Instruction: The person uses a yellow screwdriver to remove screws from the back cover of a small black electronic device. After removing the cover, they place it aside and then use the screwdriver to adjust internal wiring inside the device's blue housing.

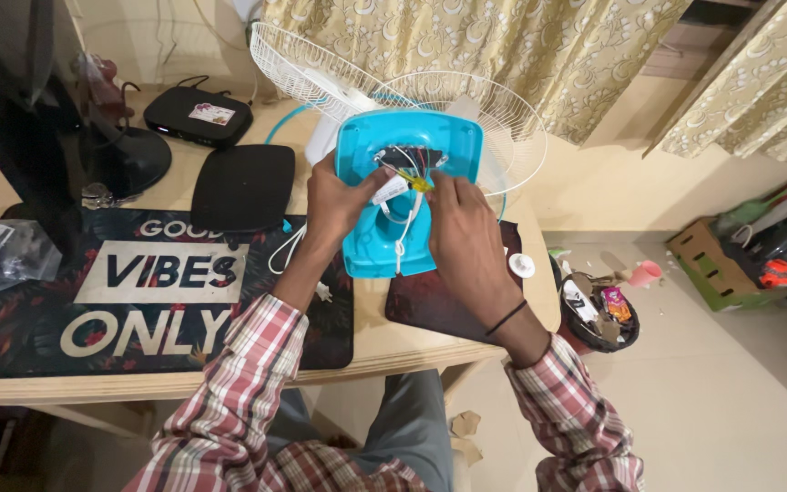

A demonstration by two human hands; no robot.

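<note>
Head view: a person's two hands work on a fan laid on a desk.
Desk [412,351]: wooden, with a dark printed mat [138,301] on its left part.
Fan [403,137]: white wire cage lying at the far edge, blue base [407,196] tipped up, wires exposed.
Left hand [339,202]: fingers curled around the base's left edge.
Right hand [462,223]: fingertips pinched shut on a small yellow piece [421,183] among the wires.

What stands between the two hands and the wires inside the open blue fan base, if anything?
Nothing visible does. The blue fan base lies open toward the camera, with no cover over the wires. The left hand grips its left edge, and the right hand already reaches the wires with a small yellow tool.
</note>
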